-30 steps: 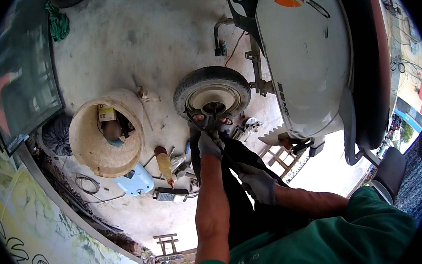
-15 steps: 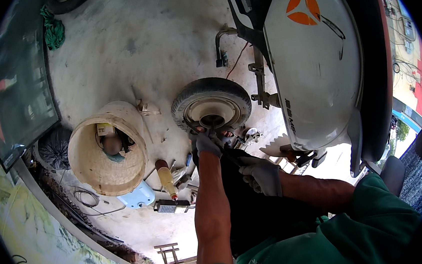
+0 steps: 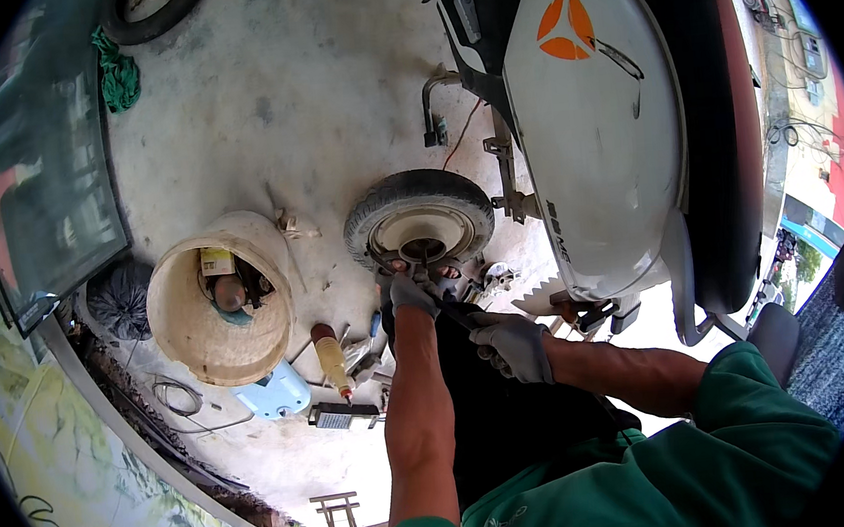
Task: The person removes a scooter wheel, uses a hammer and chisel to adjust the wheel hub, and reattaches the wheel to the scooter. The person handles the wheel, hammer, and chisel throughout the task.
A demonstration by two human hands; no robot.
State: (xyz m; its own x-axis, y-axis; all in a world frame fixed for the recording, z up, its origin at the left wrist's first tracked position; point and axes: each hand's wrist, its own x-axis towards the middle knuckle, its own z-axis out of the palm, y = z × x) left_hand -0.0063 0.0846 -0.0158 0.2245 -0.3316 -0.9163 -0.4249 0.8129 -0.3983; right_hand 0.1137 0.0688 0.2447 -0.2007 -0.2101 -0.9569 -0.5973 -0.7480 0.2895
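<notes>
Head view: small black rubber scooter wheel with pale hub (image 3: 420,226) lies on grey concrete floor (image 3: 230,130), beside white scooter body (image 3: 597,138). Grey-gloved left hand (image 3: 407,293) at wheel's lower rim, fingers curled, grip unclear. Grey-gloved right hand (image 3: 512,344) closed around dark tool handle (image 3: 459,313). Cream plastic bucket (image 3: 216,300) left of wheel

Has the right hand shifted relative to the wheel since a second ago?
Yes, slightly. The right hand has closed in toward the wheel, near the left hand.
</notes>
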